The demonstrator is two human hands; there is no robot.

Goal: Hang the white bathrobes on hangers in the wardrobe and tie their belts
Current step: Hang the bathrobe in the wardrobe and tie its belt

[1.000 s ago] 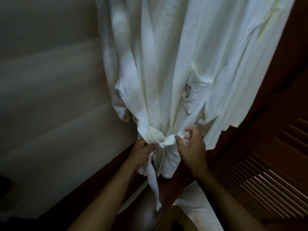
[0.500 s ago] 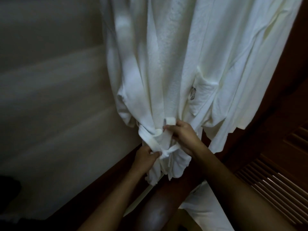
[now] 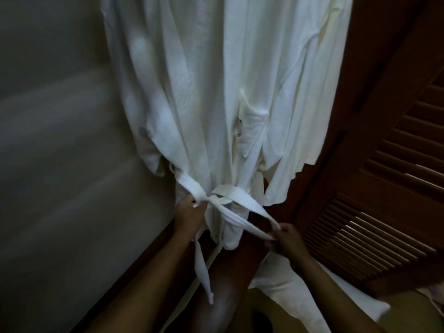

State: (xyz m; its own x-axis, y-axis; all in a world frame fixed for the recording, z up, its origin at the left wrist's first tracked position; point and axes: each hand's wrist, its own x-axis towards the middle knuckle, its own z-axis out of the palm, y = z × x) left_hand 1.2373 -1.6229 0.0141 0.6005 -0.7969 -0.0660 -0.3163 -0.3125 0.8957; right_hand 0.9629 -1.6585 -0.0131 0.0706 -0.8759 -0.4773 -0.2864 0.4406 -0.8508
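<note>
The white bathrobe (image 3: 216,92) is hanging straight down in front of us. Its top is running out past the upper edge of the view, so we are not seeing what is carrying it. Its belt (image 3: 189,185) is cinching the lower part of the robe into a bunch, and the knot (image 3: 212,198) is sitting at the front, low on the garment.

Our left grip (image 3: 189,213) is closing on the belt at the left side of the knot, fingers curled on the fabric. Our right grip (image 3: 287,237) is pinching the far end of a loop (image 3: 252,203) of belt, which is stretching taut from the knot down and to the right. A loose tail (image 3: 202,270) of the belt is dangling below the left grip, past the hem.

On the robe's right half a pocket (image 3: 252,126) is showing, with a small dark label (image 3: 239,127) at its left edge that is too small to read.

A pale wall (image 3: 60,164) is standing to the left of the robe, and a brown louvred door (image 3: 384,188) is standing to the right. More white cloth (image 3: 276,289) is lying below our right forearm.
</note>
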